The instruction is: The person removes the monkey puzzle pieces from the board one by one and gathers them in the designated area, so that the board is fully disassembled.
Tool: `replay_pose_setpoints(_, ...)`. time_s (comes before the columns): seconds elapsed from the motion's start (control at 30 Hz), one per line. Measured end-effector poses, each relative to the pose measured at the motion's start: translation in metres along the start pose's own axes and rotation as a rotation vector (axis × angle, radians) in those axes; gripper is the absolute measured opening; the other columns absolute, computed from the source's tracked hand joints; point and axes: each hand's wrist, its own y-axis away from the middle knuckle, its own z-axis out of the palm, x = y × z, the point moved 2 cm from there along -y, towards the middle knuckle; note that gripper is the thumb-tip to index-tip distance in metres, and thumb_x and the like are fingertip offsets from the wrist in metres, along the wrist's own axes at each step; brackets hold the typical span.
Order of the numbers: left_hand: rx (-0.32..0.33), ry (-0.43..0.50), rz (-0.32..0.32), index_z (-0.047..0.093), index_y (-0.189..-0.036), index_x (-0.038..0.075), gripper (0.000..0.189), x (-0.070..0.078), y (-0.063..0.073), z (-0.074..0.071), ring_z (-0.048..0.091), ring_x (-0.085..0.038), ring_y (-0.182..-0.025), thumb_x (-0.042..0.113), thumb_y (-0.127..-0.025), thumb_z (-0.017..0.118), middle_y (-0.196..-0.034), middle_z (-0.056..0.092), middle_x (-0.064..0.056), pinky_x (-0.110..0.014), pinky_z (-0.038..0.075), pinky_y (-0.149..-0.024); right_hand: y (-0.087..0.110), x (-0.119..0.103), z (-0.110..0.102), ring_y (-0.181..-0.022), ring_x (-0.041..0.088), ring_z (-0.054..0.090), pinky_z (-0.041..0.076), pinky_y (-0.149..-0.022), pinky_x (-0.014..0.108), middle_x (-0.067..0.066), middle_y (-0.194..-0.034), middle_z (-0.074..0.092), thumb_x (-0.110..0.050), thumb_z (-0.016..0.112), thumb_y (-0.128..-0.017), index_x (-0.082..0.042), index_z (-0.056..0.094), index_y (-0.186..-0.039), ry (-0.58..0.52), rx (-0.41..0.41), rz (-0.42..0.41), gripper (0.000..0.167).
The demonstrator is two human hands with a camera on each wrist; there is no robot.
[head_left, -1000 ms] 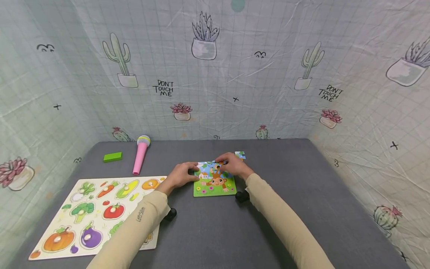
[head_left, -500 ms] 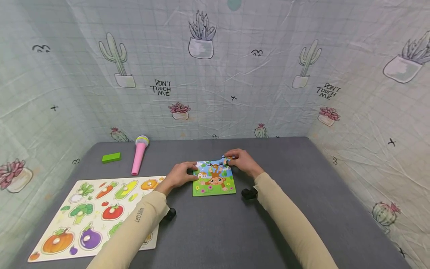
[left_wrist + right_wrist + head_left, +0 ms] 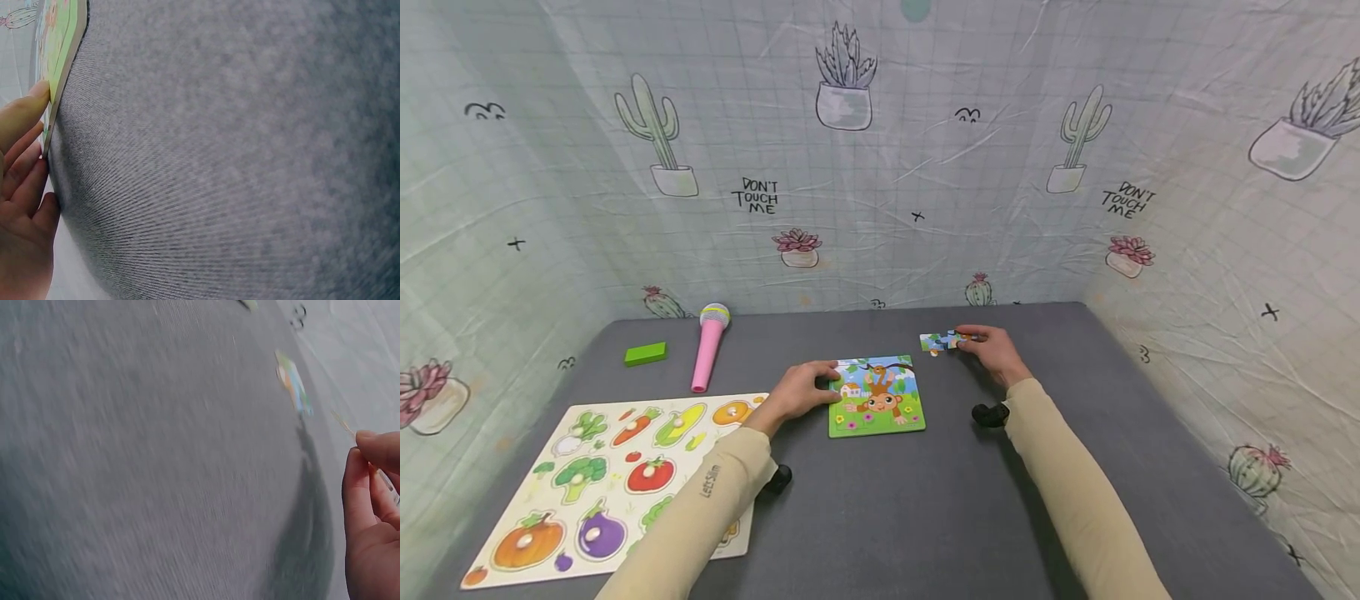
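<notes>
A square jigsaw puzzle (image 3: 877,396) with a monkey picture lies flat on the dark table. My left hand (image 3: 805,390) grips its left edge; in the left wrist view the thumb (image 3: 34,103) lies on the puzzle's rim. Right of the puzzle's far corner, my right hand (image 3: 992,350) pinches a small jigsaw piece (image 3: 955,339) between thumb and fingers. That piece appears edge-on in the right wrist view, raised off the table. Close beside it, a loose blue and green piece (image 3: 932,343) rests on the table.
A wooden vegetable puzzle board (image 3: 625,400) lies at the left, partly under my left forearm. Behind it are a pink toy microphone (image 3: 708,350) and a green block (image 3: 645,354). A cactus-print cloth (image 3: 880,167) hangs behind and at both sides.
My right hand has lifted a jigsaw piece from the puzzle's upper right and carried it right, beside the loose piece. My left hand has stayed at the puzzle's edge.
</notes>
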Motion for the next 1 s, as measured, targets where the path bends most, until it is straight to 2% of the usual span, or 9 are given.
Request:
replay_pose_setpoints(0.2, 0.007, -0.01, 0.004, 0.07, -0.118, 0.005, 0.037, 0.0, 0.0, 0.0, 0.042, -0.034, -0.136, 0.021, -0.085, 0.077, -0.143, 0.052, -0.009, -0.05, 0.034, -0.111, -0.006, 0.009, -0.014, -0.138, 0.034, 0.036, 0.04, -0.106, 0.047, 0.02, -0.149, 0.039, -0.006, 0.059, -0.098, -0.004, 0.056, -0.138, 0.015, 0.026, 0.04, 0.04)
replay_pose_setpoints(0.5, 0.004, 0.0, -0.015, 0.07, -0.119, 0.006, 0.037, 0.0, 0.0, 0.001, 0.041, -0.032, -0.137, 0.021, -0.085, 0.077, -0.144, 0.052, -0.007, -0.049, 0.032, -0.112, -0.012, 0.01, -0.014, -0.133, 0.034, 0.042, 0.041, -0.104, 0.047, 0.02, -0.144, 0.047, -0.008, 0.061, -0.097, -0.003, 0.057, -0.136, 0.082, 0.029, 0.038, 0.04)
replay_pose_setpoints(0.6, 0.004, 0.0, -0.016, 0.07, -0.118, 0.006, 0.037, 0.0, 0.0, 0.0, 0.041, -0.033, -0.137, 0.02, -0.085, 0.077, -0.144, 0.052, -0.007, -0.049, 0.033, -0.112, -0.015, 0.01, -0.013, -0.126, 0.034, 0.047, 0.043, -0.101, 0.048, 0.02, -0.14, 0.051, -0.009, 0.063, -0.096, -0.002, 0.059, -0.134, 0.161, 0.031, 0.011, 0.038)
replay_pose_setpoints(0.8, 0.004, -0.006, -0.002, 0.07, -0.118, 0.005, 0.036, 0.0, 0.0, 0.0, 0.041, -0.034, -0.136, 0.02, -0.086, 0.076, -0.144, 0.052, -0.009, -0.05, 0.034, -0.111, -0.02, 0.011, -0.011, -0.12, 0.037, 0.053, 0.044, -0.099, 0.05, 0.021, -0.133, 0.057, -0.01, 0.063, -0.096, -0.001, 0.062, -0.129, 0.405, 0.039, -0.066, 0.035)
replay_pose_setpoints(1.0, 0.007, -0.002, -0.007, 0.07, -0.118, 0.005, 0.036, 0.0, 0.0, -0.001, 0.042, -0.034, -0.136, 0.019, -0.086, 0.076, -0.143, 0.052, -0.009, -0.049, 0.033, -0.112, -0.021, 0.01, -0.01, -0.122, 0.039, 0.053, 0.044, -0.101, 0.051, 0.021, -0.129, 0.061, -0.01, 0.062, -0.096, 0.0, 0.063, -0.129, 0.504, 0.025, -0.091, 0.034)
